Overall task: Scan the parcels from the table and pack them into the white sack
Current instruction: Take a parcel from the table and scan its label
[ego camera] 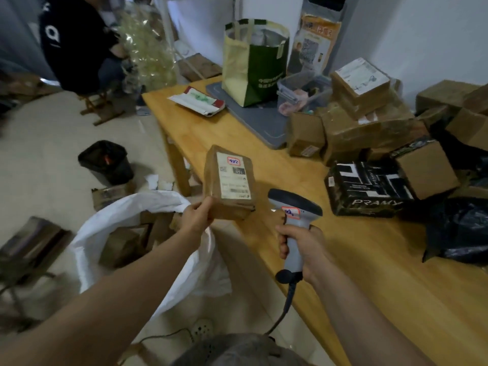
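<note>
Two hands: both are gripping something, in the lower middle of the frame.
Left hand (196, 216): pinches the lower left corner of a brown parcel (229, 180).
Parcel: held in the air at frame centre over the tabletop's near left edge, with its white label facing the camera.
Right hand (303, 249): curled round the handle of a grey scanner (293, 215), whose head is just right of the parcel's lower end; a cable hangs below the handle.
Sack (148, 207): white, mouth open, on the floor at lower left below the left hand, with brown boxes inside.
Tabletop (343, 273): wooden, fills the right half of the frame.
Pile (369, 128): brown parcels heaped at upper right, with a black box (367, 188) in front.
Bag (250, 64): green and yellow, at top centre on a grey mat (253, 117).
Bin (105, 161): black, on the floor at left.
Person (74, 40): seated at upper left.
</note>
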The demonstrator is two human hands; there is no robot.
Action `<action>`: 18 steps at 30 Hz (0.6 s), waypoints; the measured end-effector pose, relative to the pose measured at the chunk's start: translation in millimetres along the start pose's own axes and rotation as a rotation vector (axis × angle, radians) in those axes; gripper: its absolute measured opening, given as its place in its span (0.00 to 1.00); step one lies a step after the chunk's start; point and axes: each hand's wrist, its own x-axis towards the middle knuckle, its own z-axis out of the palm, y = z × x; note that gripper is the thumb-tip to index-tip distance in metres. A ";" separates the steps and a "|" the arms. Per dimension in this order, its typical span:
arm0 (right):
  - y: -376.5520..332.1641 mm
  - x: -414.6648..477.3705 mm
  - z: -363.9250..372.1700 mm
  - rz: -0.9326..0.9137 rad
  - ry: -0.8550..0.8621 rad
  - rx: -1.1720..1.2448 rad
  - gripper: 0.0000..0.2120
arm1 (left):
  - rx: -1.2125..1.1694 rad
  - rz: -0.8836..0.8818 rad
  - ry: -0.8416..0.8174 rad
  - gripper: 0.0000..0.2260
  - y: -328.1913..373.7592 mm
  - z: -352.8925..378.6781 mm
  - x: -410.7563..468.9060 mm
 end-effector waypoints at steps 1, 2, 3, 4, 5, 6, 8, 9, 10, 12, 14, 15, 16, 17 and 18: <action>2.8 3.5 9.2 0.012 -0.026 -0.015 0.04 | -0.032 -0.032 0.058 0.17 -5.4 -15.7 1.3; 5.6 7.1 18.1 0.023 -0.051 -0.027 0.03 | -0.062 -0.068 0.107 0.17 -10.1 -30.3 2.3; 8.8 10.6 27.1 0.033 -0.075 -0.042 0.03 | -0.090 -0.107 0.145 0.18 -14.1 -44.4 3.3; 12.0 14.0 35.9 0.041 -0.095 -0.063 0.03 | -0.121 -0.144 0.174 0.19 -18.0 -57.7 4.5; 15.1 17.1 44.3 0.047 -0.112 -0.088 0.03 | -0.159 -0.175 0.199 0.18 -21.7 -69.7 5.4; 18.4 20.0 53.3 0.053 -0.129 -0.115 0.03 | -0.198 -0.200 0.224 0.17 -25.7 -81.0 6.6; 24.6 25.2 71.0 0.073 -0.158 -0.161 0.03 | -0.230 -0.241 0.278 0.17 -36.6 -102.8 9.0; 27.5 27.7 79.2 0.088 -0.169 -0.175 0.04 | -0.236 -0.266 0.315 0.18 -42.4 -112.4 9.9; 30.2 30.2 86.8 0.105 -0.179 -0.185 0.04 | -0.243 -0.297 0.357 0.20 -48.1 -121.9 10.8; 34.8 35.7 99.9 0.143 -0.190 -0.201 0.06 | -0.275 -0.377 0.429 0.26 -58.1 -140.3 14.7; 39.0 41.2 111.3 0.192 -0.187 -0.226 0.07 | -0.303 -0.462 0.449 0.30 -67.1 -157.9 20.5; 41.2 44.1 116.3 0.218 -0.181 -0.242 0.08 | -0.287 -0.503 0.441 0.30 -71.2 -166.1 24.7; 43.4 47.0 120.9 0.245 -0.173 -0.259 0.09 | -0.266 -0.541 0.430 0.30 -74.6 -173.9 29.2; 45.6 49.7 124.8 0.269 -0.165 -0.273 0.10 | -0.249 -0.573 0.427 0.30 -78.4 -181.0 34.8; 47.7 52.3 127.9 0.287 -0.159 -0.280 0.11 | -0.242 -0.599 0.427 0.29 -81.2 -187.3 40.8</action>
